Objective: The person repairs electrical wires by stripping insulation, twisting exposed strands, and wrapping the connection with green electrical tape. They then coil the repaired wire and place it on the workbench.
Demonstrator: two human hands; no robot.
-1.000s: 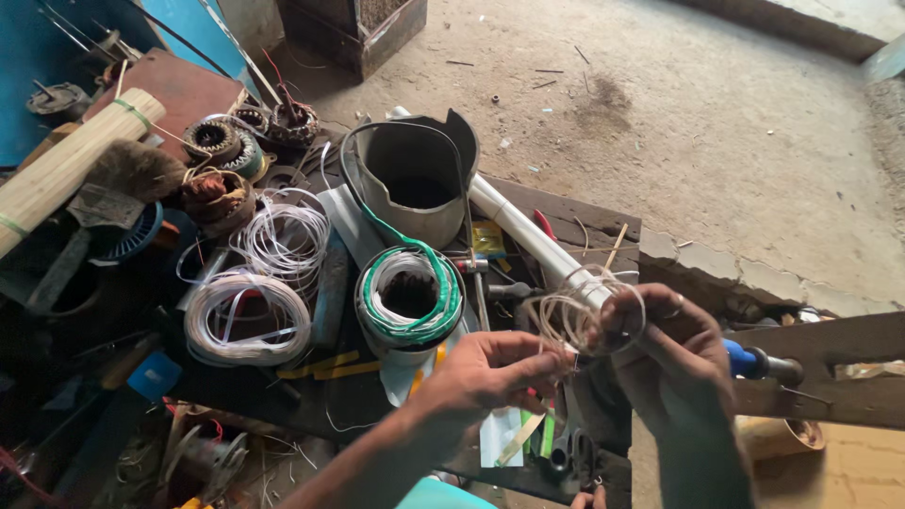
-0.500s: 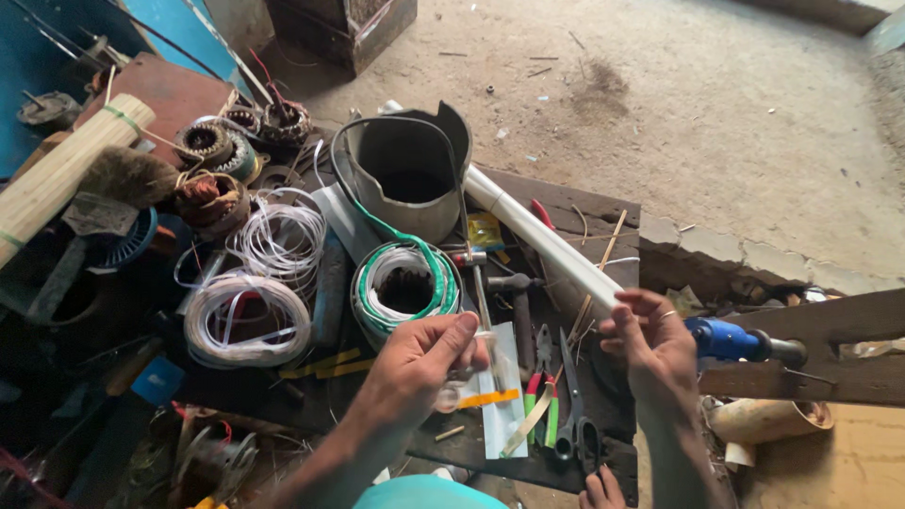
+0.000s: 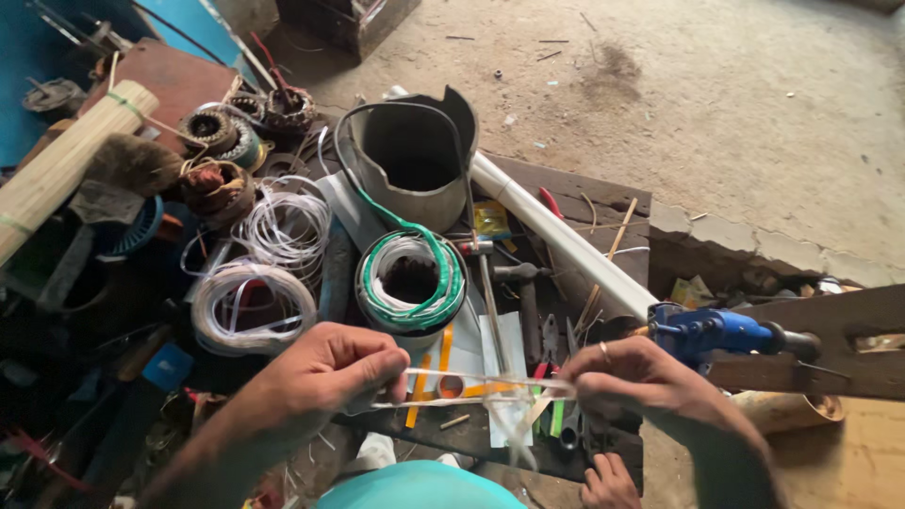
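Soft daylight brightens the dusty floor [image 3: 716,104] upper right; left clutter lies shadowed, edges slightly blurred.

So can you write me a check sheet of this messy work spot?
Surface: dark wooden board on a dusty concrete floor.
Job's things: thin white wire strands stretched between both hands.
Clutter: dented metal bucket, white pipe, blue power tool, motor windings, bamboo stick bundle.
Grippers: left hand and right hand pinch the strands.
Cables: white wire coils, green-and-white coil.
Surroundings: blue wall.
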